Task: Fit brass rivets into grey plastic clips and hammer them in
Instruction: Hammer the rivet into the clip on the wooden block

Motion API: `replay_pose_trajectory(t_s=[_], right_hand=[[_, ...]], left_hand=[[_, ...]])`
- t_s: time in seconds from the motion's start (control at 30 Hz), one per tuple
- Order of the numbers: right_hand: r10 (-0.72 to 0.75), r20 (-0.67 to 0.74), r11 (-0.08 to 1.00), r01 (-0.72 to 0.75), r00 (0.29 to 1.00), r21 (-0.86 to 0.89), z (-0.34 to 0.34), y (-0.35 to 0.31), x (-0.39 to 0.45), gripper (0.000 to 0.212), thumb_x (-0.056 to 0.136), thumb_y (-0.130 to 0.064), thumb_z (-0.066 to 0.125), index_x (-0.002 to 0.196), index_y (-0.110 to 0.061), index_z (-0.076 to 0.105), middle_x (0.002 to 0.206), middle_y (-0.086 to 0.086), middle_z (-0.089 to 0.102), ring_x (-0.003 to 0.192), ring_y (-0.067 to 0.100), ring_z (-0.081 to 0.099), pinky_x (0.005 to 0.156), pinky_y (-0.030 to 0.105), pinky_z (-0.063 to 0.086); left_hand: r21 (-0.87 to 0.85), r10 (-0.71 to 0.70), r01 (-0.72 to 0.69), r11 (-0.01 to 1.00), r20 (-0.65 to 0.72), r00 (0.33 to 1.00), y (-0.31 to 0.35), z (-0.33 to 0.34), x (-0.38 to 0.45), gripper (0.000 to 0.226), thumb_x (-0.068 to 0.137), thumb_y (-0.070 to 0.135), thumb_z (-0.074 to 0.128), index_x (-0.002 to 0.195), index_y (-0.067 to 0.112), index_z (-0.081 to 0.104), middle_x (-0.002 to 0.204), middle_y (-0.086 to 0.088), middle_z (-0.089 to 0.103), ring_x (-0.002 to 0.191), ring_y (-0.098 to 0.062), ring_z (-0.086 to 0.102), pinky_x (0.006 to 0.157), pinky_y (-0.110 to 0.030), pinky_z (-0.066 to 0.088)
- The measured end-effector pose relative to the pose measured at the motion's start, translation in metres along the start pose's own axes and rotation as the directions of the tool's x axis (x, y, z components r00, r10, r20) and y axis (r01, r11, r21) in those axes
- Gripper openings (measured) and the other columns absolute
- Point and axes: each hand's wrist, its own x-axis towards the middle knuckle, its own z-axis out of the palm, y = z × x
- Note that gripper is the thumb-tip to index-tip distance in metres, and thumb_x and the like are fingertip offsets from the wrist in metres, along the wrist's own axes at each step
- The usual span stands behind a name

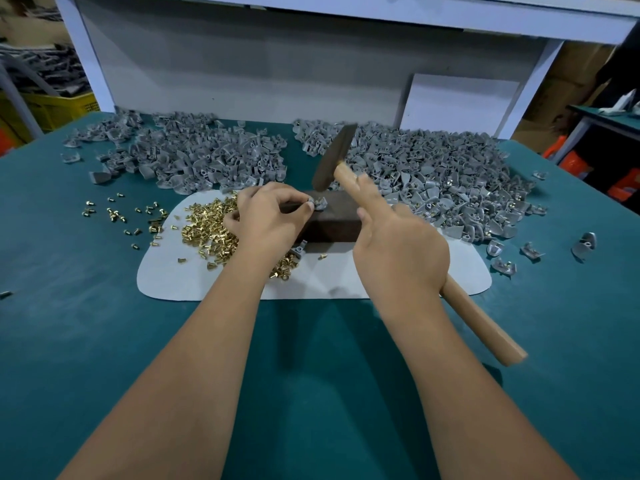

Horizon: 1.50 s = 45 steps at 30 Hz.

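Left hand (273, 216) pinches small grey plastic clip (320, 203) on dark rectangular block (332, 220); right hand (398, 251) grips raised wooden-handled hammer (334, 157); hammering step; next needs square strike clear of fingertips.

Your left hand (268, 220) pinches with thumb and forefinger; your right hand (398, 251) grips with curled fingers, index extended.

Head view, steeply down, close over table (104, 341)
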Motion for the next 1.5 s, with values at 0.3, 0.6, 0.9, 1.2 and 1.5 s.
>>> replay_pose_trajectory(t_s=[0.3, 0.6, 0.9, 1.2, 1.5], right_hand=[[0.008, 0.002, 1.0, -0.008, 1.0, 0.022, 0.0022, 0.0077, 0.0014, 0.047, 0.095, -0.028, 0.05, 0.14, -0.042, 0.041, 0.075, 0.004, 0.055, 0.053, 0.019, 0.029, 0.045, 0.024, 0.008], [0.041, -0.015, 0.997, -0.04, 0.999, 0.065, 0.002, 0.0059, 0.0021, 0.046, 0.096, -0.027, 0.048, 0.139, -0.043, 0.043, 0.07, 0.0, 0.042, 0.054, 0.02, 0.031, 0.045, 0.025, 0.013], [0.012, -0.059, 0.996, -0.007, 0.998, 0.092, -0.0016, 0.0015, 0.0007, 0.047, 0.092, -0.021, 0.056, 0.136, -0.035, 0.05, 0.07, 0.007, 0.057, 0.052, 0.019, 0.031, 0.046, 0.019, 0.008], [0.022, 0.026, 0.999, -0.023, 0.999, 0.041, 0.0006, 0.0074, 0.0021, 0.047, 0.097, -0.029, 0.044, 0.141, -0.043, 0.037, 0.075, 0.002, 0.051, 0.055, 0.02, 0.033, 0.044, 0.025, 0.012], [0.054, 0.023, 0.997, -0.055, 0.998, 0.052, 0.0035, 0.0088, 0.0033, 0.048, 0.096, -0.028, 0.045, 0.141, -0.043, 0.038, 0.072, -0.001, 0.041, 0.049, 0.017, 0.024, 0.044, 0.023, 0.009]], left_hand=[[0.018, 0.005, -0.005, 1.0, 0.002, 1.0, -0.0002, 0.0003, 0.001, 0.011, 0.086, 0.044, 0.068, 0.076, 0.044, 0.066, 0.101, 0.027, 0.057, 0.127, -0.012, 0.03, 0.092, -0.039, 0.016], [-0.002, 0.008, -0.008, 1.0, -0.003, 1.0, -0.0023, 0.0021, 0.0017, 0.013, 0.086, 0.043, 0.069, 0.073, 0.044, 0.065, 0.096, 0.028, 0.056, 0.125, -0.01, 0.029, 0.097, -0.043, 0.015], [0.021, 0.03, -0.03, 0.999, -0.002, 1.0, -0.002, 0.0013, 0.0015, 0.014, 0.086, 0.041, 0.069, 0.075, 0.045, 0.064, 0.096, 0.028, 0.056, 0.129, -0.015, 0.03, 0.093, -0.041, 0.016], [0.028, 0.003, -0.003, 1.0, -0.01, 1.0, -0.0028, 0.0033, 0.0036, 0.008, 0.086, 0.044, 0.068, 0.078, 0.044, 0.067, 0.101, 0.028, 0.058, 0.129, -0.012, 0.029, 0.09, -0.038, 0.013], [0.022, 0.0, 0.0, 1.0, 0.0, 1.0, -0.0031, 0.003, 0.0038, 0.01, 0.086, 0.044, 0.067, 0.076, 0.045, 0.066, 0.102, 0.03, 0.056, 0.128, -0.012, 0.028, 0.093, -0.04, 0.014]])
